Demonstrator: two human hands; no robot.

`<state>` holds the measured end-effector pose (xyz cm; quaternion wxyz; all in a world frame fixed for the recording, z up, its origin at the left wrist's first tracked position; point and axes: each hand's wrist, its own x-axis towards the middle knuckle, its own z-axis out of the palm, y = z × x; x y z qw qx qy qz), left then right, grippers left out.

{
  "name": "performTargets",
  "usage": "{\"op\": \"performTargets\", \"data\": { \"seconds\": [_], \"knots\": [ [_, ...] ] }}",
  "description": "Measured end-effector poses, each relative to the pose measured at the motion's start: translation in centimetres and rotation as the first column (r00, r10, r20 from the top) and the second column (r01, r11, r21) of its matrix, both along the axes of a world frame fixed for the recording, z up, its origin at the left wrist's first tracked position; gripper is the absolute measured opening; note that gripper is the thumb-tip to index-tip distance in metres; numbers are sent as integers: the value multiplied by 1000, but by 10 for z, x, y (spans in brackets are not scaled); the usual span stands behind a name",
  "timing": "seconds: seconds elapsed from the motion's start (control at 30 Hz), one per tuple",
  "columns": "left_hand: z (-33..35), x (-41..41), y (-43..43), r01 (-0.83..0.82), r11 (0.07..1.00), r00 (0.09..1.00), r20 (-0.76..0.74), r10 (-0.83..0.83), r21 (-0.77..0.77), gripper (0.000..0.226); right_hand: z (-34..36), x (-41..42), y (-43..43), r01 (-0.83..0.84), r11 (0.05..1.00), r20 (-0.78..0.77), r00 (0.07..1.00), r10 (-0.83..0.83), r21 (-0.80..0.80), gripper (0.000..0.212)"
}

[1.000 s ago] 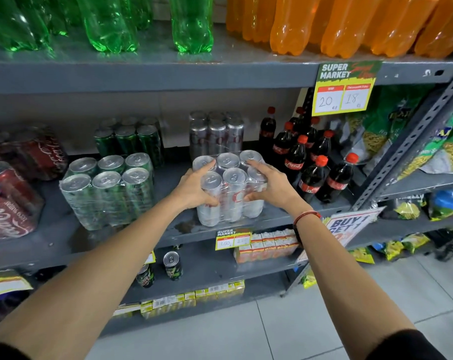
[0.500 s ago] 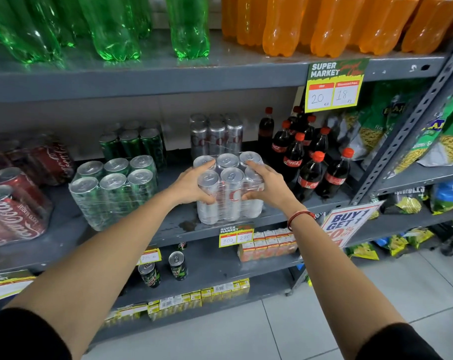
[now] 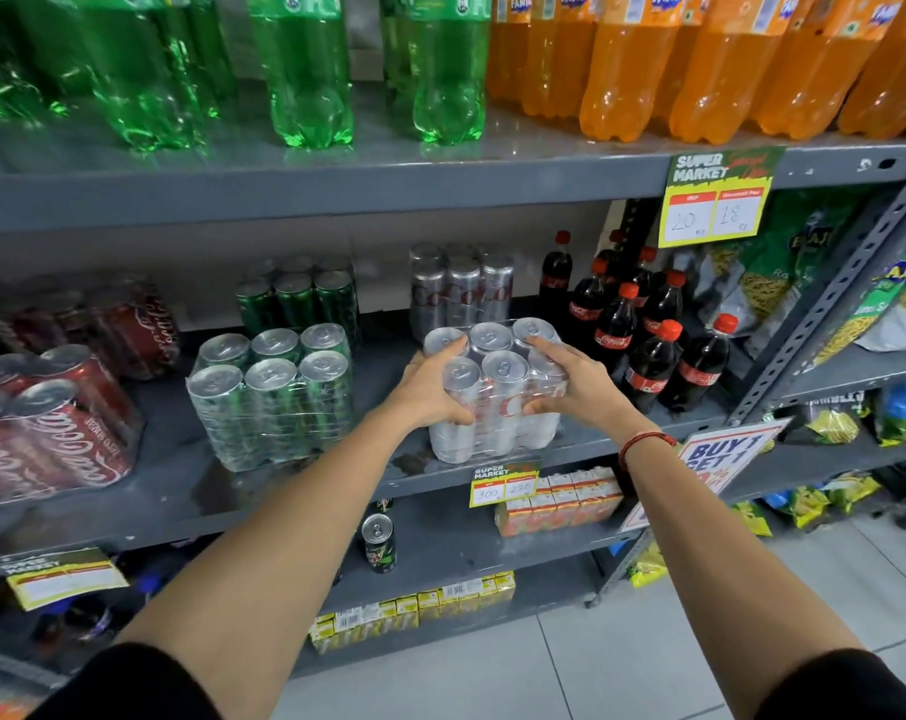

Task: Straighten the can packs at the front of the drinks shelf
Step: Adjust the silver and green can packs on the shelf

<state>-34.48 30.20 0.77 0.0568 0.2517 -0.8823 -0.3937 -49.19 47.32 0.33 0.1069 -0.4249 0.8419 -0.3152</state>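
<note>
A shrink-wrapped pack of silver cans (image 3: pixel 497 407) stands upright at the front edge of the grey middle shelf (image 3: pixel 295 491). My left hand (image 3: pixel 430 389) grips its left side and my right hand (image 3: pixel 578 384) grips its right side, fingers over the can tops. To the left stands a wrapped pack of green cans (image 3: pixel 274 397), slightly turned. Further left, a pack of red cola cans (image 3: pixel 51 428) lies tilted on its side.
Behind the front packs stand more silver (image 3: pixel 461 291), green (image 3: pixel 300 298) and red can packs. Cola bottles (image 3: pixel 648 345) crowd the shelf right of the silver pack. Green and orange bottles fill the shelf above. Price tags hang from the shelf edges. Juice cartons and loose cans sit below.
Both hands stay on the silver pack, which has shifted only slightly. The view has drifted a little to the left and closer.
</note>
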Motion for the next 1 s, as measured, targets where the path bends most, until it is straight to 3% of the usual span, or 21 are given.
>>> {"op": "performTargets", "data": {
  "seconds": [0.23, 0.37, 0.43, 0.57, 0.73, 0.83, 1.0],
  "knots": [
    [8, 21, -1, 74, 997, 997, -1, -74, 2, 108, 10, 11, -8, 86, 988, 1, 996, -86, 126, 107],
    [29, 71, -38, -24, 977, 982, -186, -15, -210, 96, 44, 66, -42, 187, 934, -92, 970, -224, -304, 87],
    [39, 102, -69, -130, 946, 973, -221, 64, -297, 92, 60, 100, -72, 102, 926, -135, 978, -160, -363, 84],
    [35, 151, -125, -265, 908, 964, -94, 248, -324, 107, 57, 141, -142, -96, 984, -74, 994, 86, -150, 97],
    [-1, 179, -152, -306, 952, 950, 57, 306, -20, 131, 11, 156, -195, -191, 976, 183, 968, 170, 104, 112],
    [-12, 179, -148, -340, 940, 940, 34, 339, 25, 124, -4, 160, -205, -149, 983, 206, 971, 125, 103, 110],
    [-19, 179, -143, -396, 917, 918, -11, 396, -51, 117, -7, 161, -202, -109, 992, 177, 979, 97, 60, 104]
  ]
}}
